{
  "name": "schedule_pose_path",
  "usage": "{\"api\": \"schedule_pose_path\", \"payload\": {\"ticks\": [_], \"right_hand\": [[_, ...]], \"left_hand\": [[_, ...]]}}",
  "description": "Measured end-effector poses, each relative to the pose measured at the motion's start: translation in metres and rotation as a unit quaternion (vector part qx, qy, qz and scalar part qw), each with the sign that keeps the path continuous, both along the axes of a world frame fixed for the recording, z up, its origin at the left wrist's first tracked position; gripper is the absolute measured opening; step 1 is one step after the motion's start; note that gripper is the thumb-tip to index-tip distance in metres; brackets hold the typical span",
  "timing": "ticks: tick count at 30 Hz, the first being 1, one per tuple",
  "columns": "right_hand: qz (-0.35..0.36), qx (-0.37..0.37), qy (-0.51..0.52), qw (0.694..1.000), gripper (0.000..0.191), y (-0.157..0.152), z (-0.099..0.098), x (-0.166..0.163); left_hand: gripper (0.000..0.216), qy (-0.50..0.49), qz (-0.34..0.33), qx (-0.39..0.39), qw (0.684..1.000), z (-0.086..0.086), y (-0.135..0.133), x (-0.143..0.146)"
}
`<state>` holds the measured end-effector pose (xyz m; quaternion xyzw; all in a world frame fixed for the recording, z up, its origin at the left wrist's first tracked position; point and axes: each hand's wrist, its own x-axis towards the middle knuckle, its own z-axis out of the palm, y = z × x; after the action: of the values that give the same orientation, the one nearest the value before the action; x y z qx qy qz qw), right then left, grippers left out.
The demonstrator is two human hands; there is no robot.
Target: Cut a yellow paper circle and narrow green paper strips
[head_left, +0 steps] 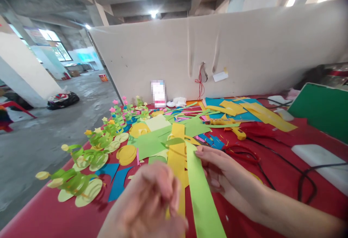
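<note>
My right hand (217, 172) pinches the edge of a long light-green paper strip (202, 198) near its upper end. The strip hangs down toward the bottom of the view. Left of it is my left hand (152, 198), fingers curled and smeared by motion; whether anything is between them cannot be made out. Beneath the hands lies a yellow paper strip (176, 154), with green paper sheets (152, 143) beside it. Curled green paper plants (73, 182) with star and round tips stand in rows at the left on pale oval bases.
A yellow glue gun (239, 133) lies right of centre, near red-handled scissors (244, 151) and black cables. Yellow discs (127, 154) and blue paper pieces (119, 183) are on the red table (40, 209). A white box (320, 163) and green board (323, 111) stand right; a white panel (152, 53) rises behind.
</note>
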<state>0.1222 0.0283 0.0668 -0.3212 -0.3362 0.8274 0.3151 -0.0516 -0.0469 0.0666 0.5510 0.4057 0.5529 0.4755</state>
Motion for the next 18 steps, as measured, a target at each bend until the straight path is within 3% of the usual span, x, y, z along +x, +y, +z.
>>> {"api": "schedule_pose_path", "payload": {"ticks": [2, 4, 5, 7, 12, 15, 18], "right_hand": [[-0.001, 0.024, 0.013, 1.0, 0.021, -0.004, 0.0, 0.003], [0.019, 0.041, 0.016, 0.999, 0.016, -0.008, -0.004, 0.001], [0.04, 0.049, 0.013, 0.998, 0.016, -0.011, -0.008, -0.001], [0.102, 0.062, -0.011, 0.993, 0.019, -0.016, -0.019, -0.009], [0.215, 0.095, -0.146, 0.961, 0.02, -0.027, -0.036, -0.022], [0.185, 0.187, -0.21, 0.942, 0.014, -0.015, -0.024, -0.017], [0.064, 0.295, -0.237, 0.923, 0.02, 0.01, -0.008, -0.007]], "left_hand": [[0.019, -0.086, 0.024, -0.096, 0.991, -0.001, 0.012, 0.002], [0.009, -0.132, 0.001, -0.178, 0.975, -0.006, 0.024, 0.003], [0.019, -0.149, -0.03, -0.206, 0.967, -0.009, 0.029, 0.003], [0.033, -0.178, -0.06, -0.23, 0.955, -0.012, 0.038, 0.003], [0.024, -0.162, -0.016, -0.215, 0.963, -0.007, 0.051, 0.005], [0.019, -0.114, -0.031, -0.214, 0.97, -0.003, 0.053, 0.004], [0.023, -0.063, -0.102, -0.226, 0.967, 0.0, 0.052, 0.003]]}}
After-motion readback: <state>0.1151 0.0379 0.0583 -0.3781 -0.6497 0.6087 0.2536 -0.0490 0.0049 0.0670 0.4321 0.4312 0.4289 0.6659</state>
